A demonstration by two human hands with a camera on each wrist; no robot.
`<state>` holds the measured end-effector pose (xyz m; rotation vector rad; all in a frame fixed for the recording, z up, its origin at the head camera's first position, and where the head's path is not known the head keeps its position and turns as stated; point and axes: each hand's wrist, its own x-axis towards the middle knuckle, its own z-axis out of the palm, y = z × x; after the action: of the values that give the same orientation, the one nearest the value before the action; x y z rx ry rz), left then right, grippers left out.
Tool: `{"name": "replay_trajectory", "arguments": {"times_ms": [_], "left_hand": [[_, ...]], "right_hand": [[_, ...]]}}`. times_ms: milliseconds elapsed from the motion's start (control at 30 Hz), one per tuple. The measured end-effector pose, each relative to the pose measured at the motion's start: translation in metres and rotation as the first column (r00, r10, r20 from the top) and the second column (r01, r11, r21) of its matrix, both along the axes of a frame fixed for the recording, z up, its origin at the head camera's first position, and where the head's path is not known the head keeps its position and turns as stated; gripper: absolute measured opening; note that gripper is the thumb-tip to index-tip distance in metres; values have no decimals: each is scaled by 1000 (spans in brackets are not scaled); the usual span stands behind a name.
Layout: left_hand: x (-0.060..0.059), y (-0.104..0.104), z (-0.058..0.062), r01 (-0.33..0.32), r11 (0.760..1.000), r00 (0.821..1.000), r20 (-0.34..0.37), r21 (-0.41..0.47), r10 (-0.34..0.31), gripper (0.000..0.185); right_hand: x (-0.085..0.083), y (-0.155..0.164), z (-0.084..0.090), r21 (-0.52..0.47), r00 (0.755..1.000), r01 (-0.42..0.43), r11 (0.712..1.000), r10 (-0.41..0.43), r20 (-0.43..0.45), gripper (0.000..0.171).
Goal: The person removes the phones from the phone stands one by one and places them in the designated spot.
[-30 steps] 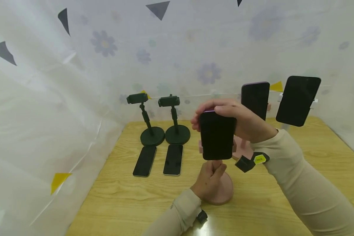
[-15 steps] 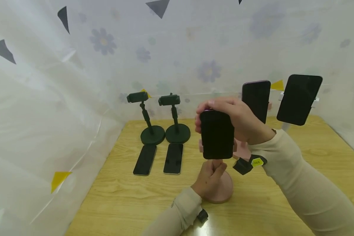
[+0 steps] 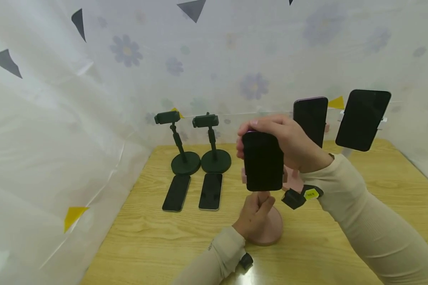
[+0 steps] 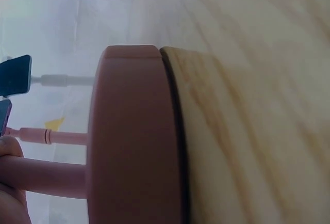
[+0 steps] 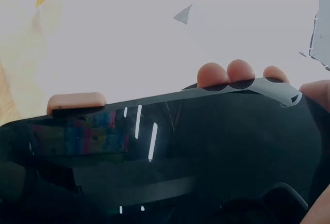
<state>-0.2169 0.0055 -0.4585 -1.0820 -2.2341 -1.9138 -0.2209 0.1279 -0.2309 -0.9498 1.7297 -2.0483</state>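
Note:
In the head view my right hand (image 3: 294,144) holds the upper end of a black-screened phone (image 3: 263,162), fingers behind its left edge and thumb along the top. The phone stands upright in the clamp of a pink phone stand (image 3: 271,229). Below it, my left hand (image 3: 251,215) grips the stand's post, which the left wrist view shows rising from the thick round base (image 4: 134,131). From the right wrist, a pink clamp arm (image 5: 77,101) hooks over the phone's edge, and fingertips (image 5: 212,75) curl over that same edge. The clamp's back is hidden.
Two dark green phone stands (image 3: 215,160) stand at the back left, with two phones (image 3: 210,192) lying flat before them. Behind my right hand are a pink stand holding a phone (image 3: 311,118) and a white stand holding another phone (image 3: 363,120). A patterned curtain (image 3: 214,71) encloses the wooden table (image 3: 146,245).
My right thumb has shifted from over the phone's upper right corner to its top edge, and the hand has moved slightly. The left hand keeps its grip on the post.

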Motion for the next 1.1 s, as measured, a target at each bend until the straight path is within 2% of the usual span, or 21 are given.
{"name": "replay_trajectory", "arguments": {"times_ms": [267,433,667,867,1100], "left_hand": [[1,-1,-5,-12,1000,1000,7,27,12,28],[3,-1,-7,-17,999,1000,11,32,17,18],[3,-2,-6,-24,1000,999,-48,8,25,16],[1,-4,-2,-5,1000,998,-57,-8,5,17],[2,-2,-4,-23,1000,995,-92,12,24,17]], "right_hand": [[1,-2,3,36,999,37,999,-36,-3,33],[1,-2,4,35,999,37,999,-37,5,32],[3,0,6,59,998,69,996,-69,3,32],[3,-1,9,66,998,68,996,-67,-13,32],[4,0,10,64,998,68,996,-67,-24,32]]}}
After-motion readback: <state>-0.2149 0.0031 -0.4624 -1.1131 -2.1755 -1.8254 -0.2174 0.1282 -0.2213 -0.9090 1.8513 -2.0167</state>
